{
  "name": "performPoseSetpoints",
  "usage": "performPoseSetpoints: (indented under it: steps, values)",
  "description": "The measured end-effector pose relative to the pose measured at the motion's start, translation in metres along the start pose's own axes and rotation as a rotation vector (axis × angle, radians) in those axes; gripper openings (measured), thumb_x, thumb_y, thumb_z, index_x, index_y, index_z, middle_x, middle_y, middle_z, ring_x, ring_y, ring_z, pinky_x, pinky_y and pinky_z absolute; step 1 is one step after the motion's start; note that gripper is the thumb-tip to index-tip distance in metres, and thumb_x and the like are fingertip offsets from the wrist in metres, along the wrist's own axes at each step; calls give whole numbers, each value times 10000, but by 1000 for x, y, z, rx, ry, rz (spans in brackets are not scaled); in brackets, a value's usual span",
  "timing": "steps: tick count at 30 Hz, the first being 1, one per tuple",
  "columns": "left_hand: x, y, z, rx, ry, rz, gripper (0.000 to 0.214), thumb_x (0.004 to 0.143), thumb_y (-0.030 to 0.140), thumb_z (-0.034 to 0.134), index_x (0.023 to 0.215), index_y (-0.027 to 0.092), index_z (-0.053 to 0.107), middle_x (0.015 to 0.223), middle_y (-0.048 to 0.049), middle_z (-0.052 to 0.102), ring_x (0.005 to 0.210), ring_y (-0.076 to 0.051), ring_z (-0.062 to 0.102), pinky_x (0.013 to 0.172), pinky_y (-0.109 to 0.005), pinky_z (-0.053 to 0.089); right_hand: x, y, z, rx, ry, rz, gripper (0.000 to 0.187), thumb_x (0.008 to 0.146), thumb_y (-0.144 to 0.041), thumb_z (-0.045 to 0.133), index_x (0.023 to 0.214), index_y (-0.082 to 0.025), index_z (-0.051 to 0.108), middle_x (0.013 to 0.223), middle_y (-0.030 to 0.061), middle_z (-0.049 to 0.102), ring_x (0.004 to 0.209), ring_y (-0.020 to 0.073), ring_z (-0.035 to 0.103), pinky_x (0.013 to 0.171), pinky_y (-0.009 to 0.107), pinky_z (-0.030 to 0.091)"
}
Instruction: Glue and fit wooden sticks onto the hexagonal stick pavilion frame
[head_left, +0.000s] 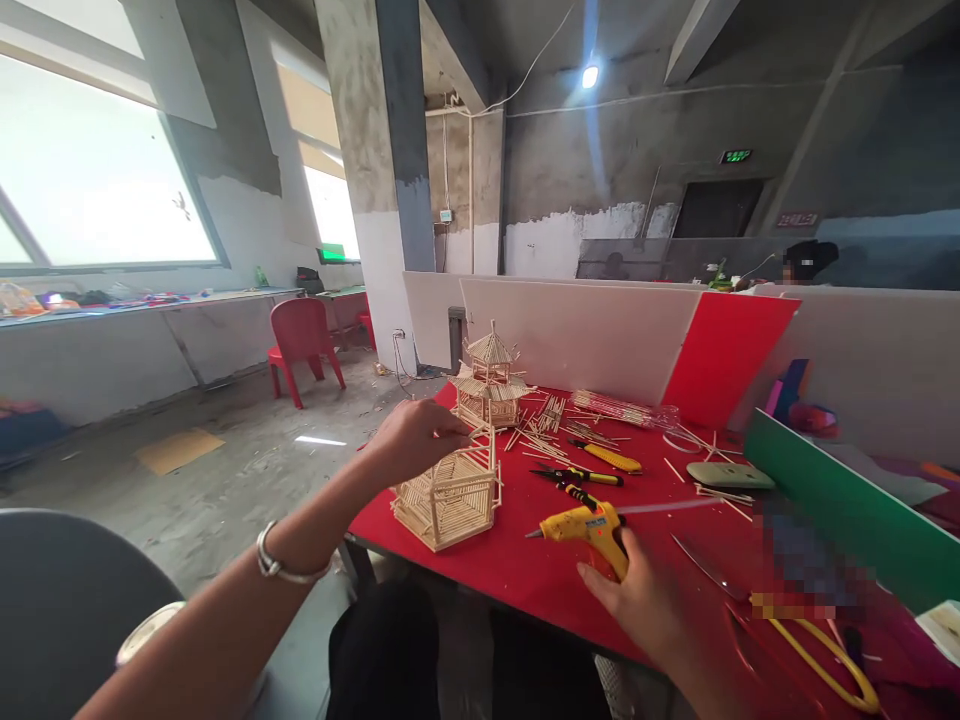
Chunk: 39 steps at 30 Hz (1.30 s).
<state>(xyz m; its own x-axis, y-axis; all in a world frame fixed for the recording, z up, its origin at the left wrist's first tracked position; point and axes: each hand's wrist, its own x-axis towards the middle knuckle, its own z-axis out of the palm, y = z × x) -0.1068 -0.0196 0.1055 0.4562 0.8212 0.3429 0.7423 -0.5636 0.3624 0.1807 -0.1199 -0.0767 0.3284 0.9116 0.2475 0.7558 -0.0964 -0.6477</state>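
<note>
My right hand point(641, 595) is wrapped round the handle of a yellow hot glue gun point(577, 524), its nozzle pointing left and a clear glue stick coming out of its back. Over a hexagonal wooden-stick frame point(442, 512) with a slatted floor, my left hand point(416, 437) is closed in a pinch. What its fingertips hold, if anything, I cannot make out. Behind the frame stands a tiered pagoda model point(491, 385) built of the same thin sticks.
Loose sticks point(544, 437) and a plastic-wrapped bundle point(622, 410) lie on the red table point(517, 560). Beyond the glue gun are black-and-yellow pliers point(581, 476) and a yellow utility knife point(611, 457). Yellow-handled scissors point(817, 650) and a green case point(730, 475) lie right.
</note>
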Motion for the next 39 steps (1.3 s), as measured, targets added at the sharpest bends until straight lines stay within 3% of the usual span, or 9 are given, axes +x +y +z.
performPoseSetpoints:
  steps: [3,5,8,11,15,20,27,39]
  values:
    - [21,-6,-5,-9,-144,-36,153,780,295,718,849,207,823,775,-44,767,707,-177,664,643,-284,448,-11,42,23,-98,-2,-14,425,749,-609,621,874,-205,661,831,120,720,792,311,711,632,373,529]
    - [29,-9,-6,-30,-217,-20,185,772,329,716,848,198,823,761,-46,763,697,-174,664,619,-276,440,-13,49,22,-199,42,-77,484,729,-655,659,872,-195,705,896,146,732,842,339,707,696,414,540]
    - [35,-10,-4,-36,-308,-22,177,757,326,716,813,195,820,739,-38,760,677,-167,659,601,-268,428,-2,27,7,-208,82,-180,477,778,-652,653,949,-216,746,1047,145,740,918,357,694,776,461,531]
    - [40,-13,1,13,-312,-62,140,745,287,718,798,210,822,749,-27,764,692,-170,665,614,-269,425,20,-15,-2,112,26,-216,458,854,-628,591,1056,-240,726,1111,112,730,1008,314,689,836,432,546]
    - [46,-17,9,72,-315,-67,125,751,268,714,797,229,824,775,-23,770,718,-175,671,645,-275,435,53,-63,9,476,-101,-206,426,850,-536,659,1175,-261,662,1174,76,714,1097,264,668,972,428,522]
    - [47,-17,12,109,-312,-57,133,762,248,699,807,226,822,787,-25,768,730,-171,668,656,-270,438,85,-99,28,736,-191,-273,527,822,-439,730,1302,-282,580,1233,57,691,1149,228,645,1029,414,500]
    - [47,-18,15,131,-312,-33,140,775,238,684,818,214,815,806,-34,770,745,-177,670,676,-281,446,98,-121,38,793,-262,-327,549,786,-332,758,1304,-270,585,1178,55,700,1053,210,672,970,400,530]
    - [45,-20,18,96,-273,-20,120,760,233,708,809,234,817,802,-33,772,730,-191,672,661,-288,450,102,-130,40,744,-299,-307,518,782,-335,745,1277,-258,613,1126,67,714,929,196,682,852,374,561]
